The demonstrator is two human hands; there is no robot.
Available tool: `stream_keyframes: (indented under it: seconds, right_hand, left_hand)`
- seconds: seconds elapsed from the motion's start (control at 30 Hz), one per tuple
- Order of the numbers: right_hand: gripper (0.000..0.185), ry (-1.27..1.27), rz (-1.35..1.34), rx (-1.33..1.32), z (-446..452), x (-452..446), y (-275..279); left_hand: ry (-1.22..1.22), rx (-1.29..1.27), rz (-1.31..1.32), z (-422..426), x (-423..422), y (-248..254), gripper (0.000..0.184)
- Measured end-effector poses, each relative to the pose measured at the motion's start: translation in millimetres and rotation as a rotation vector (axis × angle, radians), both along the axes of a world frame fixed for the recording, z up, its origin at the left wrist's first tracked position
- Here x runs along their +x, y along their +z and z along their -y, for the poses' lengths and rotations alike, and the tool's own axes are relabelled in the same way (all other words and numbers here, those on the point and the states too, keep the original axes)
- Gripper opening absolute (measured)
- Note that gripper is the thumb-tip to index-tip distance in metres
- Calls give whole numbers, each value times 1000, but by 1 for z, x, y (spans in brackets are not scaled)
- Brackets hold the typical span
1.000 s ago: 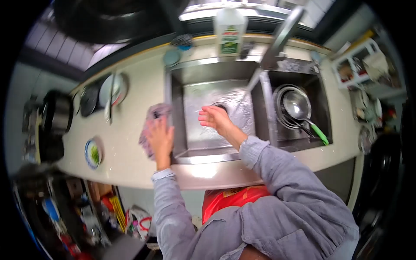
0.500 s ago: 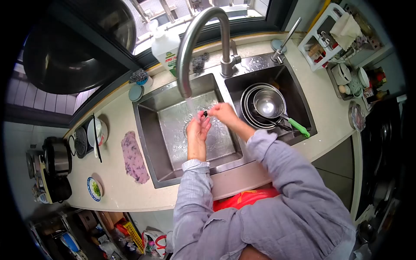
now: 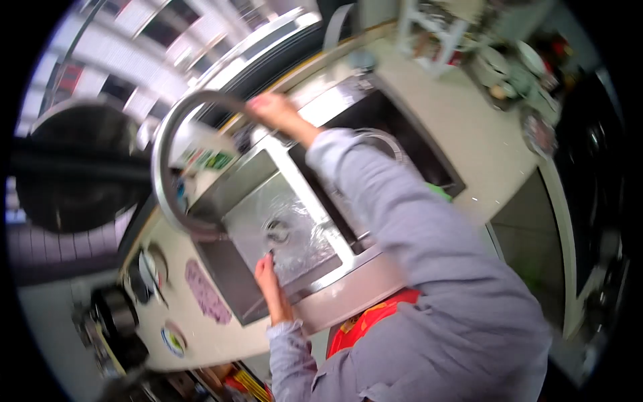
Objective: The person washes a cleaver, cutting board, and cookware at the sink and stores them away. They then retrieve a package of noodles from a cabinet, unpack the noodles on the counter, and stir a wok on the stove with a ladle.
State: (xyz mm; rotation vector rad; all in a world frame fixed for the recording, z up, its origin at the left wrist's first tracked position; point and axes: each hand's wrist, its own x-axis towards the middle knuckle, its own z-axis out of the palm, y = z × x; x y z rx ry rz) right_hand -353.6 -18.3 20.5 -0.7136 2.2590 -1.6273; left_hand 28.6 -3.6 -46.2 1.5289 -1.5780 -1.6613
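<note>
Pinching a dark bit, the left hand hangs over the wet sink; right hand, blurred, grip unclear.

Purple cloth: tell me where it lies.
In the head view's lower left, the purple cloth lies on the counter, between the sink and the small bowl.

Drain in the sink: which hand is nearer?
Left: the left hand is over the basin, close to the drain; the right hand is farther off, up by the faucet.
</note>
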Motion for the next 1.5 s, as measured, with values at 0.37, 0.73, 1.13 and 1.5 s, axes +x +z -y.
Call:
stream_keyframes:
  seconds: [0.37, 0.73, 1.13, 1.5]
  right_hand:
    - [32, -55, -144, -162, -259, 150, -2]
    - [16, -1114, -206, -109, -663, 183, 28]
    - [38, -1101, 334, -577, -929, 50, 64]
    - [48, -603, 236, -760, -926, 23, 77]
  left_hand:
    - [-561, 240, -146, 9, -33, 40, 43]
    - [-444, -787, 17, -107, -72, 52, 61]
    - [-1362, 401, -459, -635, -306, 129, 37]
    - [-1269, 1312, -429, -806, -399, 106, 22]
